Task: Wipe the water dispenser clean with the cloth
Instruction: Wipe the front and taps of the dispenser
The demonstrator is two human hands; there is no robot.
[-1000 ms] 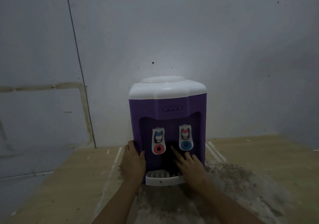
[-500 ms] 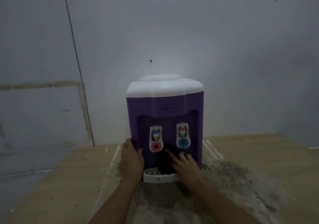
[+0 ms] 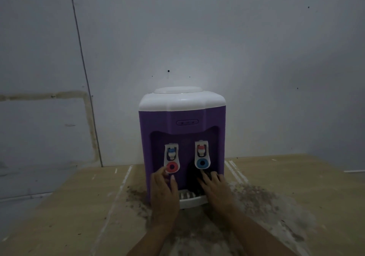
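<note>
Purple plastic tabletop water dispenser with a white lid [image 3: 182, 121]: it stands upright against the wall on the stained wooden tabletop [image 3: 276, 186], taps facing you, so the front recess is within reach. Dark cloth [image 3: 205, 173]: it sits bunched under your right hand [image 3: 215, 188] below the blue-ringed tap [image 3: 202, 163], just above the white drip tray [image 3: 189, 198]. The fingers lie over it, but you cannot tell whether they curl round it (the light is dim). Left hand [image 3: 165, 188]: fingers loosely extended, holding nothing, tips at the red-ringed tap [image 3: 172, 167], likely steadying the unit while you wipe.
</note>
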